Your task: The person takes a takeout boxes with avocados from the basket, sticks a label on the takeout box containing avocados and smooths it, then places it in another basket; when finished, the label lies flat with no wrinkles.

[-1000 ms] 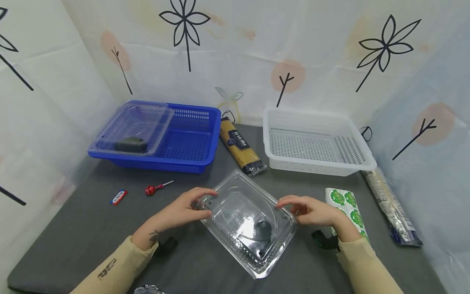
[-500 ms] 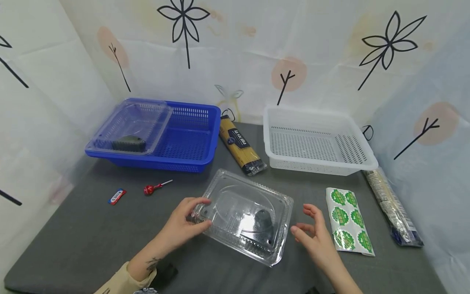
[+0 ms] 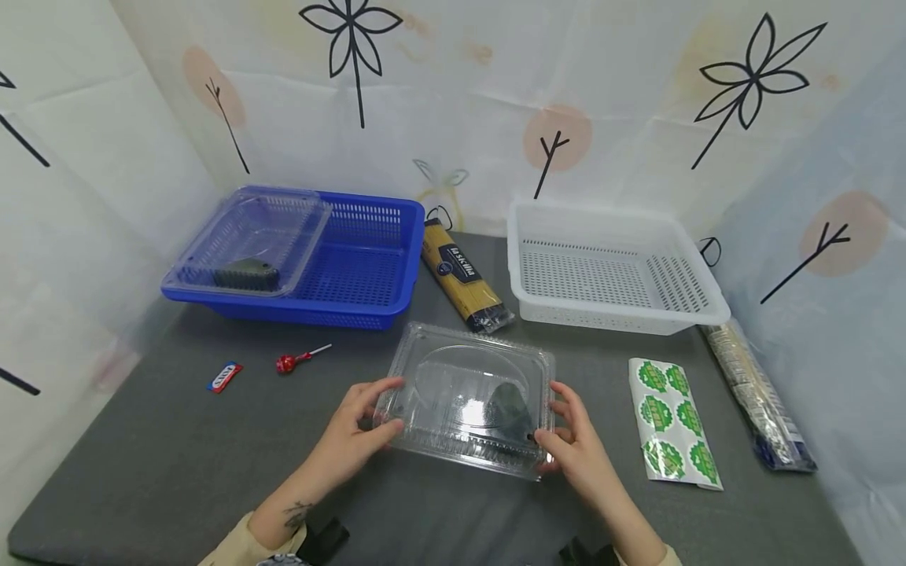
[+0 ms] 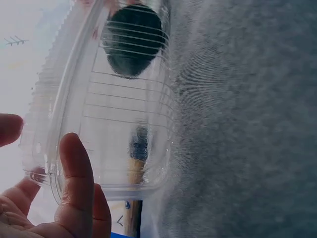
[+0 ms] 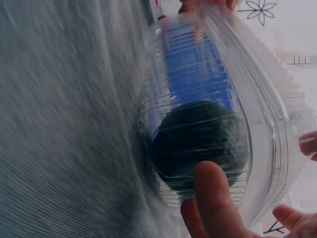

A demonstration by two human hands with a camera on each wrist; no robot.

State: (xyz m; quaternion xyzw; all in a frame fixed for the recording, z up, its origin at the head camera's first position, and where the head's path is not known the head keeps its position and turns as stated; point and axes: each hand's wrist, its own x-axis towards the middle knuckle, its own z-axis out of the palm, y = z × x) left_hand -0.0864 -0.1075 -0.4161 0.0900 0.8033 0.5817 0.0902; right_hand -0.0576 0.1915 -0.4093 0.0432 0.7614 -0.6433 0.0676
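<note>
I judge clear plastic clamshell (image 3: 435, 401) light, flexible, slippery; dark rounded object (image 3: 508, 409) inside could roll. Left grip (image 3: 359, 424), right grip (image 3: 575, 444) part-curled, holding opposite ends: best hold points.

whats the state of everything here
clear container, lid down
dark green item, inside
left hand, gripping container
right hand, gripping container
blue basket, upright, bearing second container
white basket, upright
pasta pack, flat
silver pack, flat
sticker sheet, flat
lollipop, lying down
candy, flat

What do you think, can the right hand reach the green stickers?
Probably yes: nothing lies between the right hand and the stickers on the table, though it must first release the clear box.
</note>
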